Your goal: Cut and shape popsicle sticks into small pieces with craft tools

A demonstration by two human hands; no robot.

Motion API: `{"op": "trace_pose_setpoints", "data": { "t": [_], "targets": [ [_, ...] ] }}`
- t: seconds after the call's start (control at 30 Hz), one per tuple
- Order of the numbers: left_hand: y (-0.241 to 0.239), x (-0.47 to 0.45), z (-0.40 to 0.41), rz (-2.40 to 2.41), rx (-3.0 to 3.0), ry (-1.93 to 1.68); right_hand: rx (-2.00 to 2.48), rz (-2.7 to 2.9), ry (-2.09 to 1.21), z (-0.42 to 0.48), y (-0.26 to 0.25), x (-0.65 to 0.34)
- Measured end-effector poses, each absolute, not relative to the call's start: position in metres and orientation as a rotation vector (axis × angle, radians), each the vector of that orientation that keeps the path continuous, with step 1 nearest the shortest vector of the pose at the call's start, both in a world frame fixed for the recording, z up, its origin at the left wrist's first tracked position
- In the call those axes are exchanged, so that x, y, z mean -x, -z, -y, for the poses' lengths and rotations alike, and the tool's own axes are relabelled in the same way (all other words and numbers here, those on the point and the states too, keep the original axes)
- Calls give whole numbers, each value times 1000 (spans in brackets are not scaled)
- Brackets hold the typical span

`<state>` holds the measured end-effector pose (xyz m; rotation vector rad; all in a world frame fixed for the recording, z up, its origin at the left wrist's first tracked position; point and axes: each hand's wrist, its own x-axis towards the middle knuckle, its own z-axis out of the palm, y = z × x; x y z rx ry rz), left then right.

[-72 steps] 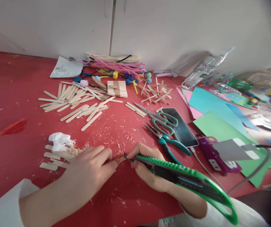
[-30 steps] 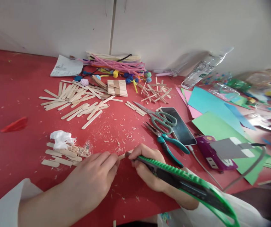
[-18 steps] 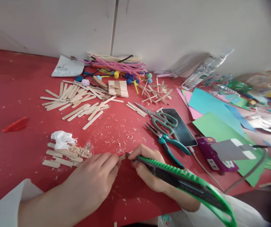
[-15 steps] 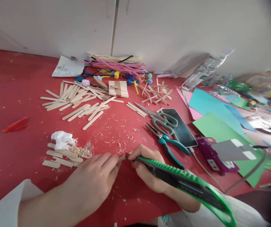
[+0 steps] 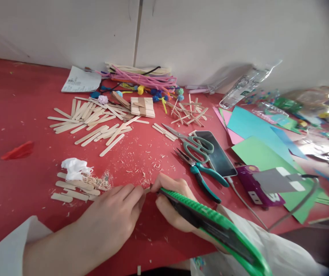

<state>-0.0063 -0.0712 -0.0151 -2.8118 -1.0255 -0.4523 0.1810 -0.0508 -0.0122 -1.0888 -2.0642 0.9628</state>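
My left hand (image 5: 114, 216) is closed on a wooden craft stick (image 5: 147, 190), and only the stick's short end shows past the fingers. My right hand (image 5: 174, 209) grips a green and black utility knife (image 5: 210, 222), its ridged handle running toward the lower right. The knife's tip meets the end of the stick, though the blade itself is mostly hidden by fingers. Thin wood shavings (image 5: 145, 168) lie scattered just beyond both hands. Left of my left hand are cut stick pieces (image 5: 78, 195), a heap of shavings (image 5: 98, 182) and a crumpled white tissue (image 5: 75, 168).
Scissors (image 5: 197, 147), teal pliers (image 5: 201, 174) and a phone (image 5: 217, 155) lie close to my right hand. Loose craft sticks (image 5: 91, 115) and pink pipe cleaners (image 5: 144, 79) spread toward the wall. Coloured paper (image 5: 259, 122), a purple device (image 5: 260, 188) and a plastic bottle (image 5: 239, 90) are rightward.
My right hand and the utility knife have shifted slightly left, closer to my left hand, and the handle has swung a little. My left hand stays nearly in place, still gripping the stick.
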Motion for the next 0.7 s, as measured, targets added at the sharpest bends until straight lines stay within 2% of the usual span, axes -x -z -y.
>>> {"op": "trace_pose_setpoints", "data": {
  "t": [0.4,0.7],
  "targets": [
    [14,8,71,996,2850,281,1167,1871,-1074,53,15,-190],
    [12,6,71,1023,2871,262,1105,1878,-991,53,29,-189]
  ]
}}
